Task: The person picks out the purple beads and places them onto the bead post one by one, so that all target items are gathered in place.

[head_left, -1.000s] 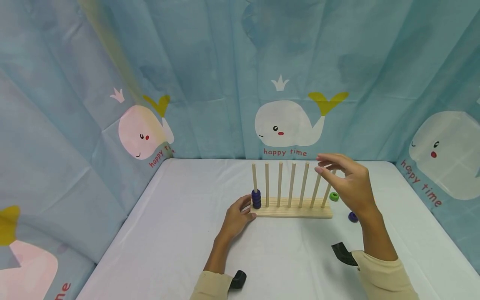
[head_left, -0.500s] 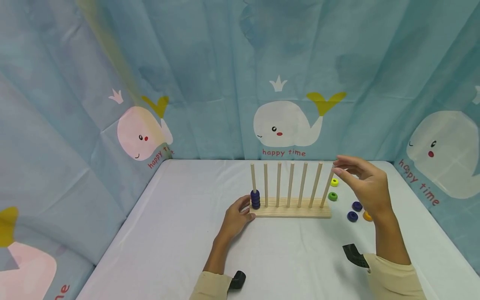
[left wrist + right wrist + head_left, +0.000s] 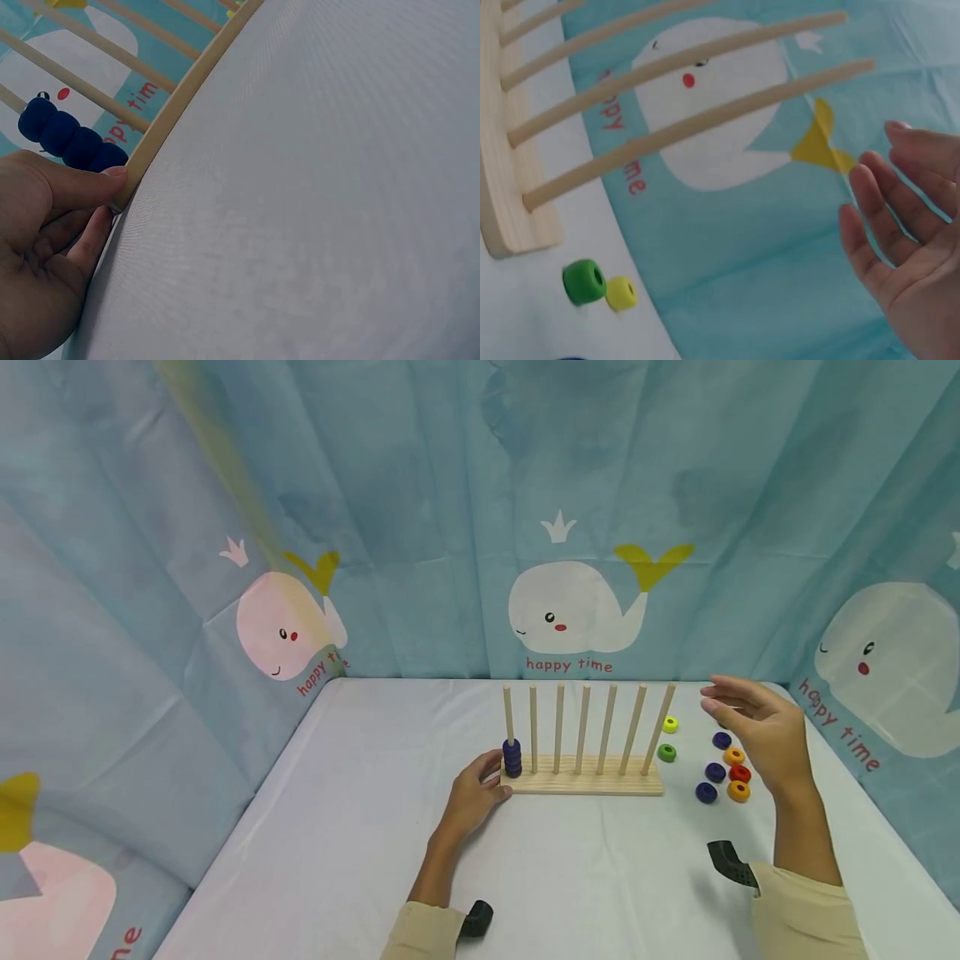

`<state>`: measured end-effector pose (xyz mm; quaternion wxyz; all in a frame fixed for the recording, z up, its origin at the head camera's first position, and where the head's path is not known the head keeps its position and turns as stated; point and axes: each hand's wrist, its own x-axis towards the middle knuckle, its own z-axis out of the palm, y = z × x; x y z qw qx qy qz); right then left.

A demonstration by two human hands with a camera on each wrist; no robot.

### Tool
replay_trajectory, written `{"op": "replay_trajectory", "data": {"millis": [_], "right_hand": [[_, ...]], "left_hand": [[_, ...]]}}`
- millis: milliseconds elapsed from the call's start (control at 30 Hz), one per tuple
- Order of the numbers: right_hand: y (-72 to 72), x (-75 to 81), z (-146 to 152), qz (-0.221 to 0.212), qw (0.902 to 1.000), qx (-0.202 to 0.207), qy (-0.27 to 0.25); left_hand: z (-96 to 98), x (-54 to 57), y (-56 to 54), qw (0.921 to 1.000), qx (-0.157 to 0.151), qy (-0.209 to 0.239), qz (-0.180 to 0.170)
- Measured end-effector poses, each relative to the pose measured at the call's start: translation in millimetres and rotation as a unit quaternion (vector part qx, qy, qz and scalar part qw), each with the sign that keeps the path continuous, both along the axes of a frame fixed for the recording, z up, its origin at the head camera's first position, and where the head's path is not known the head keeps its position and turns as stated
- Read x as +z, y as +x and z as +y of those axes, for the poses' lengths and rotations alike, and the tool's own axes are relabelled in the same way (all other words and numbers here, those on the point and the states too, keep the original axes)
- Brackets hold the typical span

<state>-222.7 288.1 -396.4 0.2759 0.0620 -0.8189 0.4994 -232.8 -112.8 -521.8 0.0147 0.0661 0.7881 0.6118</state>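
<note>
A wooden peg rack [image 3: 585, 786] with a row of upright pegs stands on the white table. Several dark blue beads [image 3: 512, 758] are stacked on its leftmost peg. My left hand [image 3: 471, 795] holds the left end of the base; in the left wrist view the thumb and fingers of that hand [image 3: 37, 247] pinch the base's corner beside the blue stack. My right hand [image 3: 768, 735] is raised to the right of the rack, above the loose beads, holding nothing. In the right wrist view the fingers of this hand [image 3: 885, 217] are relaxed and apart from the pegs.
Loose beads lie right of the rack: a green bead [image 3: 667, 752], a yellow bead [image 3: 670, 724], a red bead [image 3: 740, 773], an orange bead [image 3: 738, 792] and several blue ones, including a blue bead [image 3: 707, 792]. A whale-printed curtain [image 3: 420, 568] surrounds the table.
My right hand has moved right, from above the rack's right-hand pegs to over the loose beads, uncovering more of them. The left hand and rack stay in place.
</note>
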Motion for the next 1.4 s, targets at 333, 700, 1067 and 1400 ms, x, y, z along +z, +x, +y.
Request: {"op": "replay_trajectory", "data": {"millis": [333,700,1067,1400], "right_hand": [[-6.5,-18.9,24.6,-0.065,0.9977,0.001,0.019],[-6.9,-41.8,50.1,-0.150,0.9881,-0.001,0.032],[-11.9,-57.2,60.3,-0.213,0.9744,0.029,0.067],[-14.8,-69.8,67.6,-0.275,0.9574,0.051,0.074]], "left_hand": [[-0.5,0.5,0.4,1.0000,0.001,-0.008,0.004],[-0.4,-0.2,0.6,1.0000,-0.003,-0.002,0.004],[-0.1,1.0,0.1,0.9999,-0.006,0.004,0.010],[-0.5,0.5,-0.3,1.0000,-0.005,-0.005,0.007]]}}
